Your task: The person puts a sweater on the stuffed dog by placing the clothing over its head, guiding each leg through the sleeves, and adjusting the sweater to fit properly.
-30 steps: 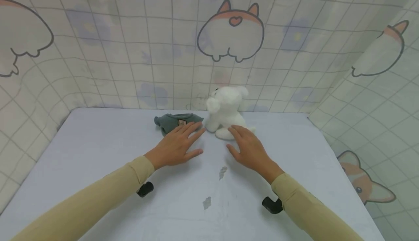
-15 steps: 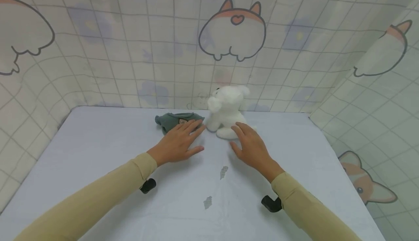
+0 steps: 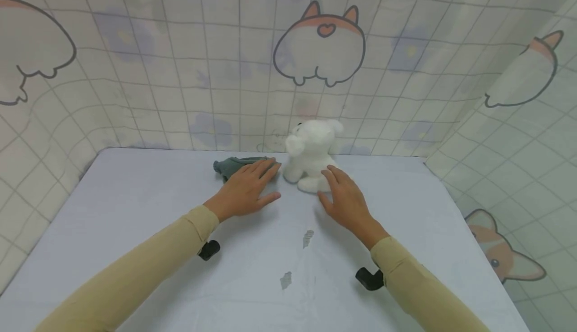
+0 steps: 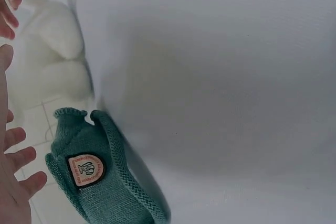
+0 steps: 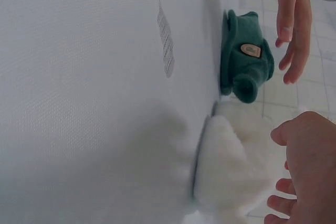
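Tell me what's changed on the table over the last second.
Your left hand has edged forward, now hiding the patch on the green knitted garment from the head view. Your right hand has shifted slightly forward and right. Nothing was picked up or released; the garment and white plush toy stayed put.

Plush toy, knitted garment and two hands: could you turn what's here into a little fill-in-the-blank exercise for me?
1. The plush toy is ____ in colour.
2. In the head view, the toy sits to the ____ of the knitted garment.
3. The left hand is nearer the knitted ____ than the toy.
4. The number of things held by the right hand is ____.

Missing words: white; right; garment; zero.
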Demonstrator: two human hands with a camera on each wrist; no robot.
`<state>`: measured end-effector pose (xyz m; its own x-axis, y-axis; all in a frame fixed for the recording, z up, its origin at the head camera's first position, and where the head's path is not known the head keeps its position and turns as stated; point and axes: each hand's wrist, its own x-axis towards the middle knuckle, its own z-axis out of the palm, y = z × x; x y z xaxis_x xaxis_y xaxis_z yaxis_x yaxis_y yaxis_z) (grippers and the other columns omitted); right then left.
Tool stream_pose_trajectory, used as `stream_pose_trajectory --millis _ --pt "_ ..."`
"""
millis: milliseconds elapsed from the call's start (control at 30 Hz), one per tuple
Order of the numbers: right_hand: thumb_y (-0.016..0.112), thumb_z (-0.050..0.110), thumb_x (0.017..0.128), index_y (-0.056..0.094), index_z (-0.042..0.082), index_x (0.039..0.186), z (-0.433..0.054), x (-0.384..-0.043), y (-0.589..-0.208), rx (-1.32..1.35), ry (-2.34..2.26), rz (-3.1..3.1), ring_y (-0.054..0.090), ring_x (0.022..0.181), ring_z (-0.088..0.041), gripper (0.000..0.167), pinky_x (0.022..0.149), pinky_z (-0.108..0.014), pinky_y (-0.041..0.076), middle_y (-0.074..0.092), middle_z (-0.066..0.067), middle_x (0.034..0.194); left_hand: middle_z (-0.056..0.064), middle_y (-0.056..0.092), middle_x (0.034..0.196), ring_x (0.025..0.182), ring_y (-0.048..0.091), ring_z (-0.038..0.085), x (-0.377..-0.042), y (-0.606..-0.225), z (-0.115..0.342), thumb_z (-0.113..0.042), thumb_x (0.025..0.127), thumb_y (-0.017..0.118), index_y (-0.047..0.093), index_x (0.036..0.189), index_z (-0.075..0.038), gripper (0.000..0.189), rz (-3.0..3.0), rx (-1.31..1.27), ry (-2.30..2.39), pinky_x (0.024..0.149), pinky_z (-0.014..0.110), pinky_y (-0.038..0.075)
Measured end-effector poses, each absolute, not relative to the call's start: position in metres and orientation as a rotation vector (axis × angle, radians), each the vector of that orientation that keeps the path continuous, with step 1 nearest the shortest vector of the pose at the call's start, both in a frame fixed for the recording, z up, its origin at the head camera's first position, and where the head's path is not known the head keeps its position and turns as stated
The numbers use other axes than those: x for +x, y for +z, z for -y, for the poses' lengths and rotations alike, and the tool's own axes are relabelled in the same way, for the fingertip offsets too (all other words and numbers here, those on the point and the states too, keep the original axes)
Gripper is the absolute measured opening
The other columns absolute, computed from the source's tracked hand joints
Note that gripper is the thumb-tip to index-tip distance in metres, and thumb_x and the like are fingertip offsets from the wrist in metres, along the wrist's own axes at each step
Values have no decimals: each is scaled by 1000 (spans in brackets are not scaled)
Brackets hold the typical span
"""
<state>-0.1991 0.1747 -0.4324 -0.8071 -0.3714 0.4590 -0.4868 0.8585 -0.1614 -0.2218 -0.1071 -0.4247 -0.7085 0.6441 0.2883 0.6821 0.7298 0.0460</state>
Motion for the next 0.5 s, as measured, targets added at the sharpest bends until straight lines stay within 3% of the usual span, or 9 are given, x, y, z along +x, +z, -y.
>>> stream_pose_trajectory --millis 500 --pt "67 23 90 46 0 137 -171 -208 -436 525 463 2673 48 131 -35 56 105 -48 45 48 -20 143 15 33 155 141 36 34 -228 -428 96 -51 98 47 29 151 -7 72 2765 -1010 -330 110 52 38"
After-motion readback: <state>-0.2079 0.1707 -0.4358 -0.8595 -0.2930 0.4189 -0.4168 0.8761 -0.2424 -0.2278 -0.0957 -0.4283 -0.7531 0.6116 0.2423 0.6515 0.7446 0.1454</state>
